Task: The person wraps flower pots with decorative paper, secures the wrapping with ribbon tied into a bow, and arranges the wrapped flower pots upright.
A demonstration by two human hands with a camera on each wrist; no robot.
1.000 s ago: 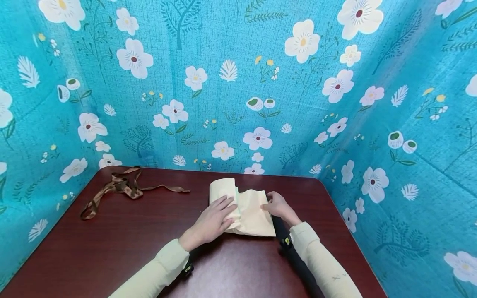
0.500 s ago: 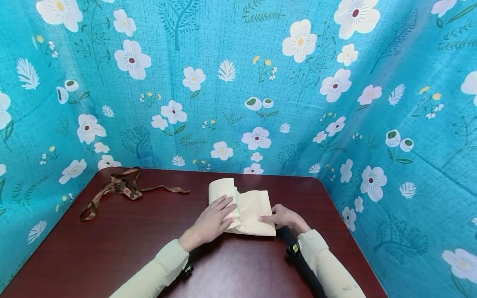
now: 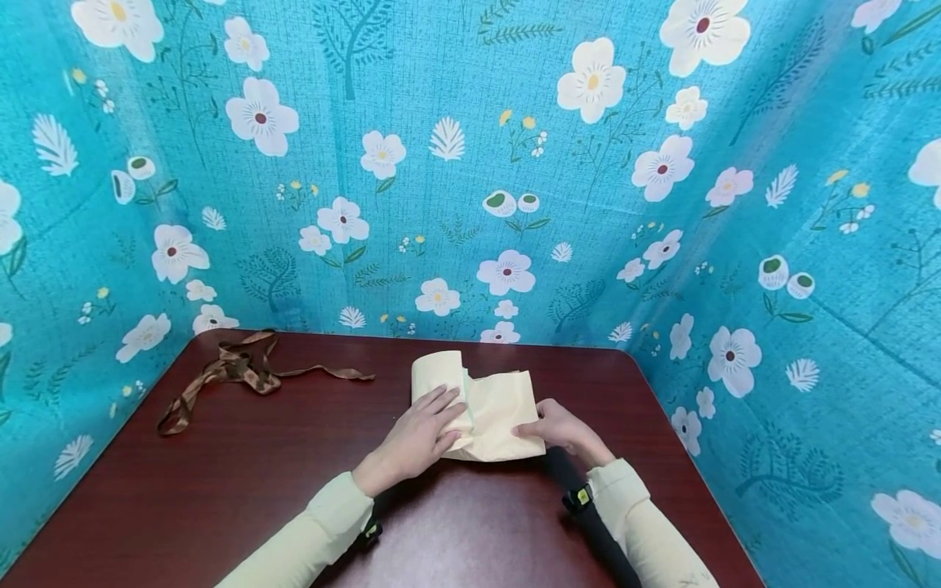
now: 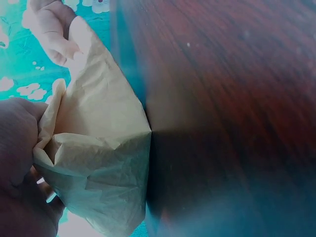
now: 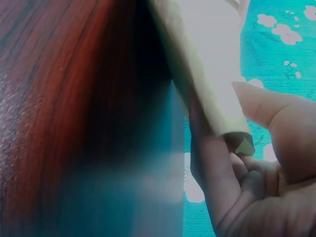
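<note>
A sheet of cream wrapping paper [image 3: 500, 412] lies on the table, its left part folded over towards the middle. A thin pale green edge shows along the fold. On the folded part rests my left hand [image 3: 419, 433], fingers lying flat across it. My right hand [image 3: 566, 429] pinches the paper's right end, thumb on top and the other fingers underneath. In the right wrist view, the right hand's fingers [image 5: 217, 173] curl below the rolled paper edge [image 5: 207, 98], where a bit of green shows inside. The left wrist view shows crumpled folds in the paper's near side [image 4: 98, 173].
A brown patterned ribbon [image 3: 246, 367] lies loosely tangled at the table's back left, one end trailing rightward. The dark red-brown table [image 3: 184, 506] ends at a blue flowered cloth [image 3: 441, 204] hanging behind and at both sides.
My right hand has moved down the paper's right edge, from near its upper corner, and now lifts that end slightly. My left hand stays in place on the fold.
</note>
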